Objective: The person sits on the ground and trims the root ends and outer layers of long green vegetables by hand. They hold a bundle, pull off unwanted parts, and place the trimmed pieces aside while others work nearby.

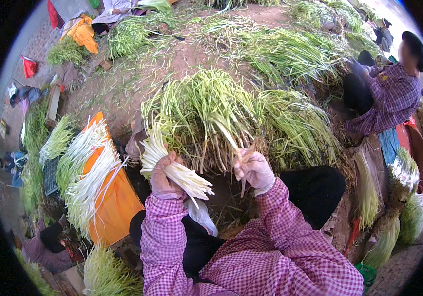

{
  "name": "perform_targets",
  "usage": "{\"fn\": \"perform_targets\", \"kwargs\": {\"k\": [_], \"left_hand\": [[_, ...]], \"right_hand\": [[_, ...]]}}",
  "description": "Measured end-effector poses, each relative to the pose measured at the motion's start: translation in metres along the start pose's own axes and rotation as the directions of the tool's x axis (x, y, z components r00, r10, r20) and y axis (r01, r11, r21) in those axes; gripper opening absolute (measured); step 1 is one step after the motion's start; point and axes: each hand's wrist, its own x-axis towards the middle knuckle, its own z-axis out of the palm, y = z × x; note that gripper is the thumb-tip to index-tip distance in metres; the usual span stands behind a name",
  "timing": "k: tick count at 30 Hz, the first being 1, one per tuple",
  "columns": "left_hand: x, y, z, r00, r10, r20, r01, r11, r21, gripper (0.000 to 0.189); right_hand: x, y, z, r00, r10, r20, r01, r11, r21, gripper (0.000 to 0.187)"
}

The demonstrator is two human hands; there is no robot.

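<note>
My left hand (pixel 165 177) is closed around a bunch of peeled white stalks (pixel 189 179), perhaps garlic shoots. Their pale ends fan out on both sides of the fist. In a pale, thin glove, my right hand (pixel 257 172) pinches a leafy stalk (pixel 227 135) near its brownish root end. That stalk points up and away over a large heap of unpeeled green shoots (pixel 211 100) just ahead of both hands. The heap's stems and roots hang towards me. Some fingers of the right hand are hidden behind husk and roots.
To the left, an orange board or cloth-covered surface (pixel 117 199) carries bundles of white stalks (pixel 95 175). More green shoots (pixel 296 125) lie at the right of the heap. A person in a checked shirt (pixel 393 96) sits at right, near standing bundles (pixel 367 188). Other people sit farther off.
</note>
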Motion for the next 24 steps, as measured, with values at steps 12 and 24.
{"fn": "perform_targets", "kwargs": {"k": [12, 24], "left_hand": [[0.009, -0.04, -0.018, 0.977, -0.165, -0.138, 0.183, 0.974, 0.136, 0.029], [-0.003, -0.077, -0.033, 0.97, -0.214, -0.119, 0.24, 0.927, 0.288, 0.02]], "right_hand": [[-0.031, 0.035, -0.008, 0.928, 0.121, -0.352, -0.205, 0.955, -0.213, 0.017], [-0.041, 0.032, 0.016, 0.859, 0.309, -0.407, -0.455, 0.825, -0.334, 0.024]]}}
